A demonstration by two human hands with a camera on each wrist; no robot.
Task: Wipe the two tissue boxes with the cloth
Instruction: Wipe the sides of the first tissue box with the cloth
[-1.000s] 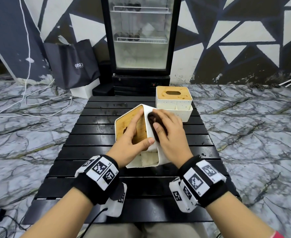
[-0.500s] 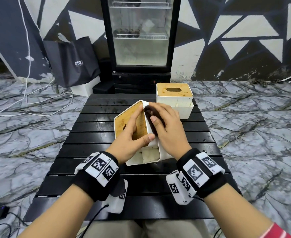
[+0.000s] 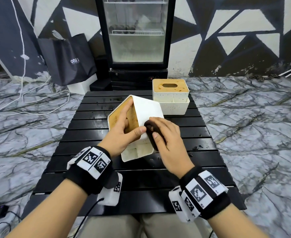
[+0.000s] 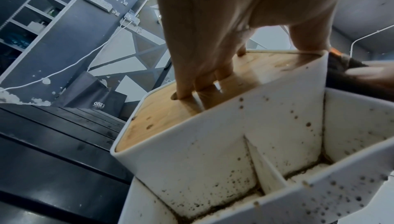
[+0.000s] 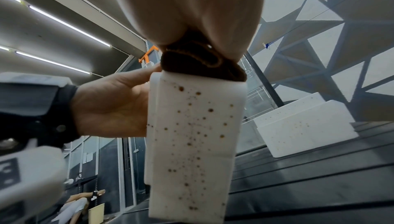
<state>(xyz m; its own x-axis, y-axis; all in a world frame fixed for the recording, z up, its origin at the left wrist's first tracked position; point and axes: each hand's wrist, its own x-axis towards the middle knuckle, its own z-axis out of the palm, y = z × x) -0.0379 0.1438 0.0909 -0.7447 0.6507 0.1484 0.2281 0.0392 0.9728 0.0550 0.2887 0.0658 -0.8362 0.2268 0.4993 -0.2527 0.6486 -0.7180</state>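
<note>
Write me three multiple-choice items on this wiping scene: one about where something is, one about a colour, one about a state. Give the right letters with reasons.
1. Where does the second tissue box stand?
A. at the far end of the table
B. on the floor
C. on the person's lap

2. What colour is the cloth?
A. white
B. yellow
C. dark brown

3. How is the near tissue box sitting?
A. flat and upright
B. tipped on its side
C. stacked on the other box

Answers:
1 A, it rests on the black slatted table beyond both hands.
2 C, a dark brown wad shows under the right hand.
3 B, the left hand holds it with its wooden lid facing left.
</note>
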